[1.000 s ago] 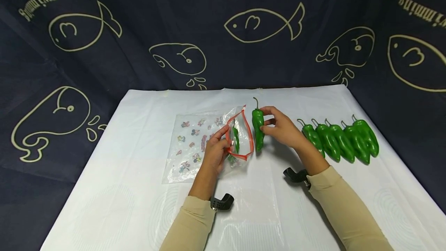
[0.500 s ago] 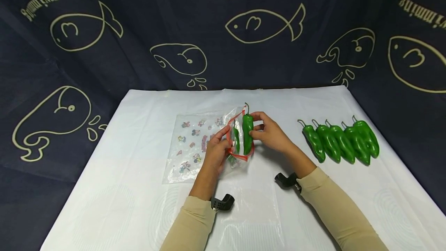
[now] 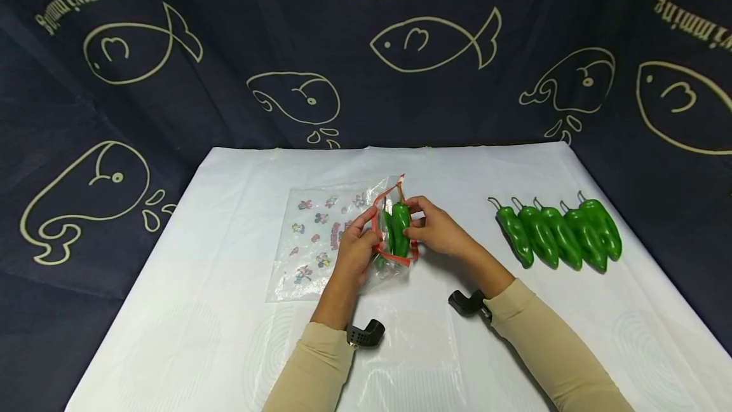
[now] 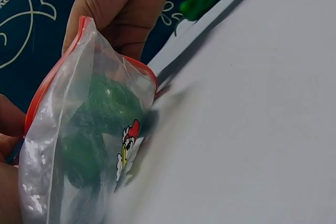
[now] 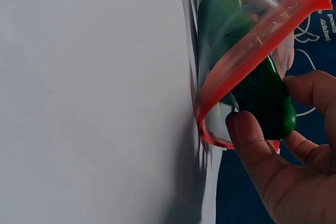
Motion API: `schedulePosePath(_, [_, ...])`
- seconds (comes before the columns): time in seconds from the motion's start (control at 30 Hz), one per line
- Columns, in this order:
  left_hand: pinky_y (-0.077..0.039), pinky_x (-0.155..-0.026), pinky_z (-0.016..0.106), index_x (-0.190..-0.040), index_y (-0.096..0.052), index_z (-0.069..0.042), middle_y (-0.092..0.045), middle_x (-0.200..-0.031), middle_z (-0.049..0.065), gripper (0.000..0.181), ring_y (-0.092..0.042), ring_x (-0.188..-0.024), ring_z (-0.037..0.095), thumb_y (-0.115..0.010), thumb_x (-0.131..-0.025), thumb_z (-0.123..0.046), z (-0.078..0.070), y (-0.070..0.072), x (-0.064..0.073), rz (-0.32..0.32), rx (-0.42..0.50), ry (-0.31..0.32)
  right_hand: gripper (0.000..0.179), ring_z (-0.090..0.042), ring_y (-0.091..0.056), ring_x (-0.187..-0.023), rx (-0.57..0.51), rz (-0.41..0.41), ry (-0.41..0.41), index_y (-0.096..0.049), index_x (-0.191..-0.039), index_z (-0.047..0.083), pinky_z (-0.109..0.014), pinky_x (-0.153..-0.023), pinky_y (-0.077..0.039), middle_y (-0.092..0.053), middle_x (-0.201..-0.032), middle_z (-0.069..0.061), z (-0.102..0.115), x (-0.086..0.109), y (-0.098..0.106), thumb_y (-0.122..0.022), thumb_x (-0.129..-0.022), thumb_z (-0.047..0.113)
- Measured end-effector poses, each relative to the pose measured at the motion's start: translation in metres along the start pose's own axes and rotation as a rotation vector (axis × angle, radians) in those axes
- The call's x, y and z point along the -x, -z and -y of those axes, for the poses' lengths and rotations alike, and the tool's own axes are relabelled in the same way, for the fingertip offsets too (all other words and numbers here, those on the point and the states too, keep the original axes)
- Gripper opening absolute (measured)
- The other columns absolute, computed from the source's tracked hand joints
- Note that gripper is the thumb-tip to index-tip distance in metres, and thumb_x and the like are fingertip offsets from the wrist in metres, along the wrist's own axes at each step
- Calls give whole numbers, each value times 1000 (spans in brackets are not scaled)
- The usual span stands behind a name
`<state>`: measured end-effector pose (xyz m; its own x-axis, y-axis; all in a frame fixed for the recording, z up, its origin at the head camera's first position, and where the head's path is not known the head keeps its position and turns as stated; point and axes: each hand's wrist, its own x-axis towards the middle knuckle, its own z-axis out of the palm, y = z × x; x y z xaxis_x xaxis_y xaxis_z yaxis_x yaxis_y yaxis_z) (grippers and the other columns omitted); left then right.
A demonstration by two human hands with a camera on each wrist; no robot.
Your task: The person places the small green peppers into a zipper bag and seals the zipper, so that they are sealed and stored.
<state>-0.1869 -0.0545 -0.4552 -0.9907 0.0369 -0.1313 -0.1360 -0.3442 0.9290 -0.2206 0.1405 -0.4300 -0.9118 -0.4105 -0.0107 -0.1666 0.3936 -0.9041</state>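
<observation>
A clear zip bag [image 3: 311, 253] with small cartoon prints lies on the table, its red-edged mouth spread open toward the right. My left hand [image 3: 356, 250] holds the near side of that mouth. Between thumb and fingers, my right hand [image 3: 437, 229] pinches a green pepper [image 3: 401, 231], stem pointing away from me. In the right wrist view the pepper [image 5: 265, 100] is partly inside the bag, its rounded end by my fingertips outside the red strip. Another green pepper [image 3: 387, 224] shows inside the mouth. Through the plastic, green shapes look blurred in the left wrist view.
Several green peppers [image 3: 563, 237] lie side by side in a row at the table's right, stems facing away. The white cloth-covered table [image 3: 189, 310] ends at a dark curtain [image 3: 366, 113] with fish and whale drawings. A black camera sits on each wrist.
My right hand has moved left, carrying the green pepper from beside the bag into its open mouth. My left hand has stayed in place on the bag.
</observation>
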Motion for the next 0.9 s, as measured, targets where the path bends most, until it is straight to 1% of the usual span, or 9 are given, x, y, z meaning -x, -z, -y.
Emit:
schedulePosePath(0.13, [-48, -58, 17, -145, -51, -6, -63, -95, 12, 70, -54, -67, 9, -49, -78, 11, 0, 0, 1, 10, 8, -24, 56, -28, -65, -102, 86, 10, 11, -45, -139, 1, -31, -75, -52, -57, -125, -19, 1, 0, 0, -69, -89, 6])
schedulePosePath(0.2, [-48, -58, 17, -145, -50, -6, -61, -96, 8, 71, -53, -67, 9, -48, -76, 12, 0, -1, 1, 16, 21, -32, 56, -27, -65, -99, 110, 17, 10, -46, -139, 0, -32, -73, -52, -58, -120, -18, 2, 0, 0, -70, -89, 6])
schedulePosePath(0.23, [-48, -58, 17, -145, -51, -6, -60, -95, 9, 71, -53, -67, 9, -48, -76, 12, 0, -1, 1, 16, 21, -33, 56, -27, -64, -98, 121, 19, 11, -47, -139, -1, -32, -73, -52, -59, -118, -18, 2, 0, 0, -70, -88, 6])
schedulePosePath(0.33, [-48, -58, 16, -144, -52, -6, -60, -111, 13, 71, -53, -67, 8, -47, -76, 12, 0, 0, 1, 21, 24, -36, 57, -25, -62, -94, 165, 19, 22, -48, -138, -5, -32, -72, -51, -59, -112, -17, 3, -1, 0, -70, -87, 6])
schedulePosePath(0.37, [-47, -58, 16, -145, -51, -5, -59, -119, 15, 71, -53, -68, 8, -47, -76, 13, 1, 0, 1, 26, 26, -36, 57, -24, -60, -92, 182, 17, 29, -49, -138, -6, -31, -71, -51, -59, -110, -16, 3, -2, 0, -70, -86, 7])
schedulePosePath(0.5, [-48, -58, 16, -146, -48, -5, -52, -137, 22, 71, -55, -73, 8, -47, -78, 12, 1, 1, 1, 49, 23, -27, 56, -20, -55, -83, 225, 17, 43, -51, -135, -8, -30, -68, -48, -58, -102, -14, 1, -4, -1, -70, -85, 7])
schedulePosePath(0.67, [-48, -58, 16, -147, -47, -4, -48, -143, 21, 71, -56, -77, 10, -48, -78, 10, 0, 2, 1, 57, 18, -15, 51, -18, -55, -76, 203, 33, 28, -52, -134, -6, -30, -62, -51, -57, -98, -13, 0, -6, -4, -68, -86, 6])
schedulePosePath(0.77, [-48, -58, 16, -147, -47, -3, -48, -144, 19, 70, -56, -78, 10, -48, -78, 9, -1, 1, 2, 51, 9, -14, 50, -19, -59, -79, 192, 28, 13, -53, -134, -4, -30, -63, -53, -59, -102, -13, -1, -7, -4, -67, -87, 6])
schedulePosePath(0.9, [-48, -57, 16, -147, -47, -3, -49, -142, 20, 70, -56, -75, 9, -48, -77, 9, -3, 1, 3, 42, 8, -11, 49, -21, -62, -87, 159, 17, -7, -53, -136, -3, -30, -68, -54, -61, -109, -16, 0, -8, -4, -64, -89, 7])
